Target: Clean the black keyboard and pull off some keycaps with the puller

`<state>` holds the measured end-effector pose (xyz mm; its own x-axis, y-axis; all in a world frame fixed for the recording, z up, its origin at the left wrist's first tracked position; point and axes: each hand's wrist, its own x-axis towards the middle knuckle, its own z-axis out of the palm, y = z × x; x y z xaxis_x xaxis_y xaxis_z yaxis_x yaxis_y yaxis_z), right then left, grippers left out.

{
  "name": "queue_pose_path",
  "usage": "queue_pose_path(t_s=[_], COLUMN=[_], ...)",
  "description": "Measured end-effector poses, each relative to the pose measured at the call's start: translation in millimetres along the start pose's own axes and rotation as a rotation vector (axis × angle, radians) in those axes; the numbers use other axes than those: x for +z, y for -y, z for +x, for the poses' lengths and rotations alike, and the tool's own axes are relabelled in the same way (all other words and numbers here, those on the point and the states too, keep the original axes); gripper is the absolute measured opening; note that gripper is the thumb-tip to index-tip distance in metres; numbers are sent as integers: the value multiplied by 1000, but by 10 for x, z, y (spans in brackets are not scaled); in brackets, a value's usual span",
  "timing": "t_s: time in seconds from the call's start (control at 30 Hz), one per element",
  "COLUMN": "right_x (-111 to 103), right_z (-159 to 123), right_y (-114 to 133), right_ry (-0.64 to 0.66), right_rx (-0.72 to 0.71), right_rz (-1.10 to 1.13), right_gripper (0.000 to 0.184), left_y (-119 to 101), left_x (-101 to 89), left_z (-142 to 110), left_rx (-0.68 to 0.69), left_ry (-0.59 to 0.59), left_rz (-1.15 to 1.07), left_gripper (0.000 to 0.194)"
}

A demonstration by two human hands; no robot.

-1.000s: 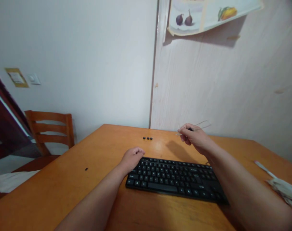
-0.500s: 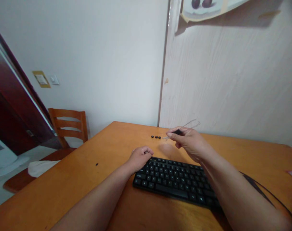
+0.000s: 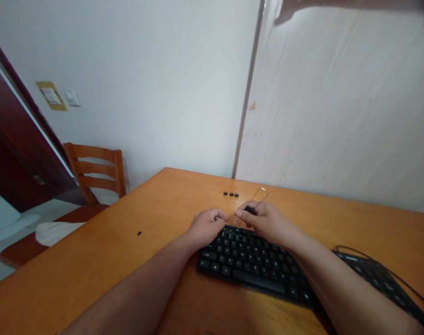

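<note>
Right hand (image 3: 265, 222): fingers clamped on the black grip of a wire keycap puller (image 3: 249, 210), wire loops rising just ahead of your fingertips. Left hand (image 3: 208, 228): loosely curled, holding nothing visible, beside your right hand and at the top edge of the black keyboard (image 3: 250, 265). Three small keycaps (image 3: 231, 194): in a row on the bench (image 3: 93, 265), ahead of both hands. One loose keycap (image 3: 139, 233): well left of your left hand. Risks: a loosened pinch could drop the puller onto the keys; a careless sweep of your hand could scatter the small keycaps; the thin cable (image 3: 368, 256) of the second keyboard (image 3: 375, 279), right of your right forearm, could snag your arm.
</note>
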<state>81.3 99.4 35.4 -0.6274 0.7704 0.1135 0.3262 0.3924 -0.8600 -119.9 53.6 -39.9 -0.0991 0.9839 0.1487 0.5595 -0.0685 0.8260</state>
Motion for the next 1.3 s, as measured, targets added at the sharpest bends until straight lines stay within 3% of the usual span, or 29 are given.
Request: queue_pose_path(t_s=[0.3,0.93,1.3], right_x=[34,22,57], right_z=[-22,-52,-28], right_y=[-75,-47,-116], right_ry=[75,191,181], right_rx=[-48,-56,-66], right_rz=[-127,-157,-176], right_gripper=[26,28,28], left_y=[-59,-102,-144], left_x=[-6,-5,-20], left_z=[-4,-12,-25], left_rx=[-25,-47,-69], left_ry=[4,4,8], left_rz=[24,90,88], left_gripper=[25,23,23])
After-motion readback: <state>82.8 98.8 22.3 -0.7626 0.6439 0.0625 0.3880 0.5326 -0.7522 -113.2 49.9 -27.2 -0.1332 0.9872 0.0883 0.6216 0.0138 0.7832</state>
